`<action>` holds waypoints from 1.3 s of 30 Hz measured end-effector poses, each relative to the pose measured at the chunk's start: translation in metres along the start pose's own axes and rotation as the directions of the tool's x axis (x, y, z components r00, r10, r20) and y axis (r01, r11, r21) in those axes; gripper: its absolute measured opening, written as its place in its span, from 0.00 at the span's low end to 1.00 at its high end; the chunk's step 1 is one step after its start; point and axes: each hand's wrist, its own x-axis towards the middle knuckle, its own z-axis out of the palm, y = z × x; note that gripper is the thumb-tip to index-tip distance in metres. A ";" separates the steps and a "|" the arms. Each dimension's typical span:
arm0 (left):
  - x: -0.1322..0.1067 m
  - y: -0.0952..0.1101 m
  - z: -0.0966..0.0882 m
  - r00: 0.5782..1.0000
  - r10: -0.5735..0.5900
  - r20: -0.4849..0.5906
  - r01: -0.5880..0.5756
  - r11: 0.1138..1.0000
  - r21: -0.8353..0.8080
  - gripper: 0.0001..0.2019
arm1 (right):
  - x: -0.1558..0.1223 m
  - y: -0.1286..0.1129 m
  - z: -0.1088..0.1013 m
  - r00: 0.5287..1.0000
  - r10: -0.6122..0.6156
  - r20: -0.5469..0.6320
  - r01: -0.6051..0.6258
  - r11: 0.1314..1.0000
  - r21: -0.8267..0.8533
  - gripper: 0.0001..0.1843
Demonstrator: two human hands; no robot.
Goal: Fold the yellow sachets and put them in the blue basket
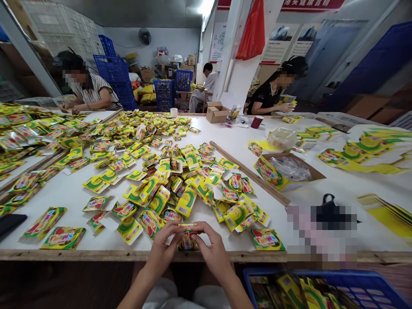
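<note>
Yellow box in hand: a small yellow, green and red box (pixel 187 245) stands between the two hands at the near edge of the table, roughly upright; whether its lower end touches the tabletop cannot be told.
Left hand: the left hand (pixel 165 243) grasps the box from its left side, fingers bent over toward the upper edge, thumb pointing inward.
Right hand: the right hand (pixel 211 245) mirrors it, fingers arched over the top, thumb tip against the near face (the far fingertips are partly hidden).
Box against fingers: its yellow top edge shows between the two sets of fingertips, and its printed lower part sits below the thumbs.
Heap: a loose pile of similar boxes (pixel 185 199) spreads just beyond the hands, some with white flaps sticking out.
Near table edge: one box (pixel 268 239) lies flat to the right of the hands, another (pixel 63 238) well to the left.
White tabletop: the table (pixel 230 134) bears a wooden strip (pixel 249 171) running right of the heap.
Blue crate: below the table, at right, a crate (pixel 370 273) holds more yellow packaging.
Across the table: a person in a striped top (pixel 96 95) leans over the work surface.
</note>
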 end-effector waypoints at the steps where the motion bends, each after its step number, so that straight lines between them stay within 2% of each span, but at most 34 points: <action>1: -0.003 -0.001 -0.001 1.000 0.007 0.016 -0.007 1.000 0.030 0.08 | -0.002 -0.001 0.002 1.000 -0.006 -0.017 0.006 1.000 -0.011 0.08; 3: -0.008 -0.002 -0.006 0.999 0.008 0.038 -0.011 0.996 0.093 0.14 | -0.008 -0.007 -0.001 0.994 -0.055 -0.090 0.050 0.997 -0.061 0.09; 5: -0.011 -0.002 -0.020 1.000 0.022 0.013 -0.024 0.983 0.182 0.18 | -0.018 -0.018 -0.023 0.971 -0.142 -0.194 0.107 0.978 -0.179 0.09; 7: -0.011 -0.002 -0.041 0.999 0.045 -0.022 -0.036 0.951 0.306 0.18 | -0.032 -0.031 -0.065 0.934 -0.228 -0.274 0.118 0.923 -0.366 0.08; 10: -0.003 -0.003 -0.065 0.998 0.052 0.038 -0.064 0.868 0.492 0.18 | -0.051 -0.045 -0.139 0.928 -0.286 -0.241 0.051 0.735 -0.676 0.07; 12: 0.004 -0.002 -0.065 0.990 0.032 0.135 -0.104 0.818 0.566 0.19 | -0.059 -0.048 -0.167 0.929 -0.279 -0.242 -0.006 0.643 -0.766 0.09; 13: 0.008 0.000 -0.060 0.982 0.021 0.186 -0.128 0.800 0.586 0.19 | -0.060 -0.048 -0.169 0.930 -0.257 -0.263 -0.041 0.637 -0.769 0.10; 14: 0.011 0.001 -0.053 0.973 0.011 0.229 -0.149 0.787 0.598 0.19 | -0.059 -0.046 -0.163 0.932 -0.216 -0.292 -0.079 0.663 -0.745 0.10; 16: 0.015 0.005 -0.036 0.963 0.006 0.268 -0.174 0.776 0.607 0.18 | -0.054 -0.039 -0.127 0.946 -0.091 -0.311 -0.135 0.762 -0.633 0.11; 19: 0.013 0.010 -0.020 0.974 0.029 0.227 -0.162 0.788 0.594 0.16 | -0.036 -0.025 -0.048 0.987 0.099 -0.125 -0.143 0.900 -0.413 0.14; 21: 0.008 0.011 -0.020 0.982 0.047 0.185 -0.147 0.803 0.577 0.15 | -0.020 -0.016 -0.002 0.981 0.194 -0.001 -0.184 0.928 -0.325 0.13; 22: 0.004 0.011 -0.022 0.984 0.055 0.171 -0.144 0.809 0.569 0.14 | -0.013 -0.012 0.016 0.977 0.215 0.015 -0.201 0.935 -0.294 0.14; 25: -0.007 0.008 -0.032 0.988 0.066 0.139 -0.133 0.820 0.556 0.12 | 0.006 -0.001 0.044 0.978 0.210 -0.006 -0.207 0.958 -0.199 0.14; 27: -0.012 0.004 -0.037 0.990 0.073 0.117 -0.125 0.833 0.539 0.12 | 0.011 0.003 0.044 0.985 0.173 -0.016 -0.174 0.977 -0.120 0.13; 29: -0.015 0.002 -0.037 0.994 0.084 0.072 -0.109 0.854 0.509 0.13 | 0.010 0.001 0.032 0.990 0.139 -0.031 -0.141 0.985 -0.103 0.12; 33: -0.007 0.007 -0.027 0.997 0.070 -0.021 -0.055 0.912 0.406 0.16 | -0.001 -0.023 -0.012 0.995 0.073 -0.072 -0.095 0.924 -0.370 0.10; 36: 0.002 0.014 -0.010 0.999 0.039 0.030 -0.045 0.967 0.250 0.20 | -0.007 -0.040 -0.035 0.999 -0.008 -0.031 -0.008 0.867 -0.498 0.11; 39: 0.004 0.013 0.008 0.993 -0.022 0.114 0.017 0.999 0.049 0.19 | -0.011 -0.040 -0.037 0.996 -0.086 -0.008 0.070 0.863 -0.500 0.12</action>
